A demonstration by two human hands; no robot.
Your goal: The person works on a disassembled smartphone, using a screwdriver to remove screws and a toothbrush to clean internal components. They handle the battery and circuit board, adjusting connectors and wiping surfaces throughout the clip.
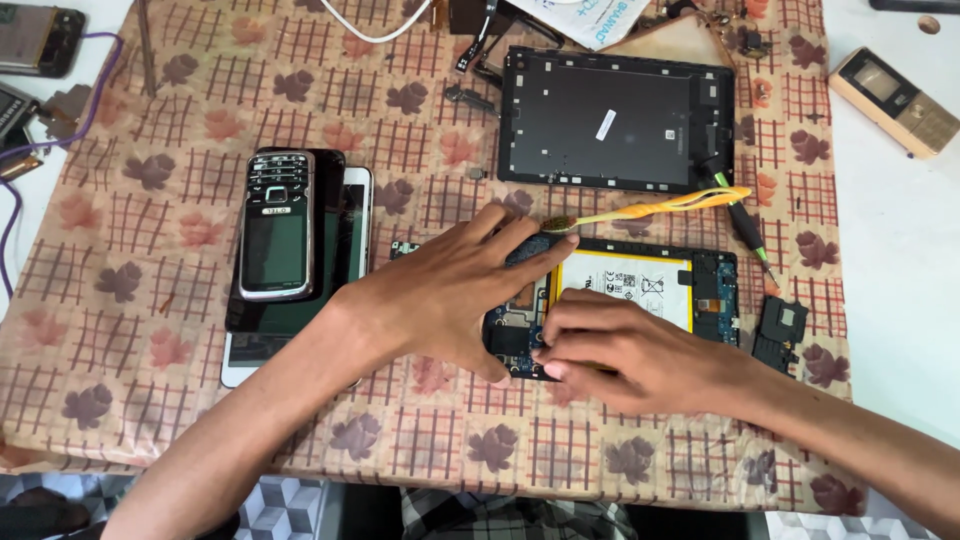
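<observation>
Opened tablet (640,295) lies on the patterned tablecloth (200,400), battery (628,285) seated inside; left hand (455,290) presses flat, fingers spread, right hand (620,355) pinches at its circuit board (510,340).

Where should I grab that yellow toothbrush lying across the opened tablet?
Probably pinch the toothbrush mid-handle, coming from above. It lies nearly flat, handle running right toward the black back cover, and that stretch is bare. The bristle end sits close to the left hand, so it's more crowded.

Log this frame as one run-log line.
left hand: flat on opened tablet | right hand: fingers pinching at its circuit board's lower edge | toothbrush: lies above | screwdriver: idle
</observation>
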